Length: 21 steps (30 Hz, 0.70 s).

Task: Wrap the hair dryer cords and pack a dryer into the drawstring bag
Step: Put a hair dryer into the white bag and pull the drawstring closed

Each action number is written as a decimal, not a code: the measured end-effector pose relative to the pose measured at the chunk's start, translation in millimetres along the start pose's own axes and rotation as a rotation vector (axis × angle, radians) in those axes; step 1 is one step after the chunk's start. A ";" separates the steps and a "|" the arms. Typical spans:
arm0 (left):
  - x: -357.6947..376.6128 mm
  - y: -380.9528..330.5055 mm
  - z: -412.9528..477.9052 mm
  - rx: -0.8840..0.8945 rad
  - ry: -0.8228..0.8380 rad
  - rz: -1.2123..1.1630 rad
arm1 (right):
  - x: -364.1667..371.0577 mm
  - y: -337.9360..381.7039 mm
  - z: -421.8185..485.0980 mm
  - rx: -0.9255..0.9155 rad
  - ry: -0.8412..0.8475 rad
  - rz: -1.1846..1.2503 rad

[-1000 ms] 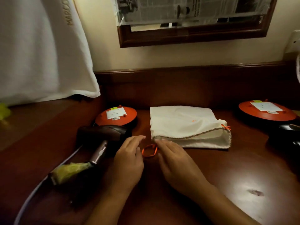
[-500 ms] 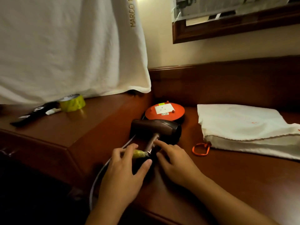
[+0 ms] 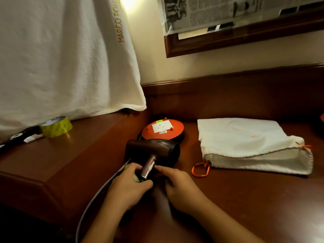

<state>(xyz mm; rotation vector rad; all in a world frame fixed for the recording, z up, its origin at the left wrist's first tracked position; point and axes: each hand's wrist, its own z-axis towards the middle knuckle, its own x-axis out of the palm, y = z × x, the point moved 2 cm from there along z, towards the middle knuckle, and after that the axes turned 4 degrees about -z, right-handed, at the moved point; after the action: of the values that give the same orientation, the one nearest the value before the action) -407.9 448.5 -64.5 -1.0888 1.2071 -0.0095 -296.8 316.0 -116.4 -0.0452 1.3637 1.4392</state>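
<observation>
A dark brown hair dryer [image 3: 154,149] lies on the wooden desk [image 3: 245,199], handle pointing toward me. My left hand [image 3: 128,187] grips the handle's lower end, where a yellow-taped cord joint sits. My right hand [image 3: 180,186] touches the handle from the right with its fingertips, fingers curled beside it. The dryer's pale cord [image 3: 98,193] runs down off the desk's left front. A white drawstring bag [image 3: 249,144] lies flat to the right, its orange drawstring loop [image 3: 200,170] on the desk near its open mouth.
An orange round disc with a white label [image 3: 162,129] stands just behind the dryer. A yellow tape roll [image 3: 56,126] and a black object [image 3: 15,139] rest on the raised ledge at left. A white towel [image 3: 61,58] hangs above. A framed mirror [image 3: 245,30] hangs on the wall.
Both hands left the orange drawstring loop and moved left to the dryer's handle. My left hand now grips the handle end. The view has swung left.
</observation>
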 end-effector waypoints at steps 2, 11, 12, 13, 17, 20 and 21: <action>1.1 0.1 -0.6 0.009 -0.077 -0.015 | -3.5 3.8 -3.1 -0.017 -0.041 0.034; 12.8 0.2 -34.1 0.078 -0.119 -0.287 | -78.9 -44.0 -36.7 0.063 -0.269 -0.158; 14.9 -5.2 -39.1 0.101 -0.104 -0.308 | -89.3 -52.3 -40.2 0.088 -0.308 -0.188; 17.7 -11.7 -44.1 0.134 -0.083 -0.324 | -99.0 -57.7 -44.3 0.108 -0.339 -0.220; 29.3 -46.1 -63.8 0.309 0.097 -0.378 | -137.7 -74.1 -57.8 0.111 -0.421 -0.406; 34.7 -67.6 -68.6 0.433 0.277 -0.372 | -176.3 -81.9 -62.3 0.196 -0.381 -0.707; 36.6 -74.4 -69.2 0.464 0.344 -0.358 | -187.7 -87.1 -61.7 0.283 -0.301 -0.839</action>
<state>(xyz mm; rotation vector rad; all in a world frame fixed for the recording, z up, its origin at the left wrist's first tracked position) -405.6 343.9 -37.6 -0.8934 1.2143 -0.7434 -199.3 128.1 -73.7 -0.1851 1.0843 0.5221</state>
